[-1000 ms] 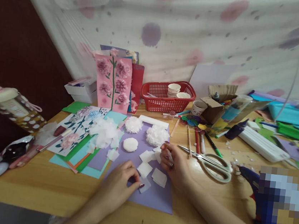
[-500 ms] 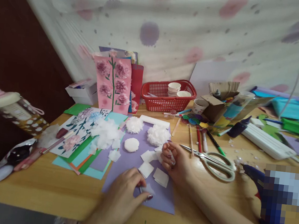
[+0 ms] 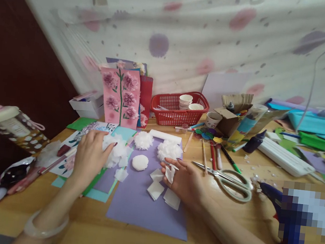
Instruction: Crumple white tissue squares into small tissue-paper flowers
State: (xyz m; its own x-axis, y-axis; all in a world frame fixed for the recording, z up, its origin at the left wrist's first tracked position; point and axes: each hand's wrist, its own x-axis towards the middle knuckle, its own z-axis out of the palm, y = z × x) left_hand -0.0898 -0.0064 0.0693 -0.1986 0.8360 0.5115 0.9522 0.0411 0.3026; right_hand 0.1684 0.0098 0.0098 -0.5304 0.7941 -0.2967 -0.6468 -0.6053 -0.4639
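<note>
My left hand point(image 3: 92, 155) is over the left side of a loose pile of white tissue-paper squares point(image 3: 118, 152). Its thumb stands apart from the fingers, and nothing shows gripped between them. My right hand point(image 3: 185, 179) is turned partly palm up, with its fingers curled around a small crumpled piece of white tissue paper point(image 3: 170, 173). Below it, flat white paper squares point(image 3: 155, 190) lie on a purple sheet point(image 3: 140, 209). Two ruffled white paper flowers point(image 3: 169, 150) and a smooth white round disc point(image 3: 140, 162) sit farther up the sheet.
Scissors point(image 3: 232, 183) lie right of my right hand, near brushes and a blue glue gun point(image 3: 272, 191). A red basket point(image 3: 178, 114) with white cups stands behind. A pink flower card point(image 3: 120, 97) leans at the back left, and a patterned bottle point(image 3: 12, 124) is far left.
My left hand has moved from the front of the purple sheet up and left to the tissue pile. My right hand has shifted slightly left and turned its palm upward.
</note>
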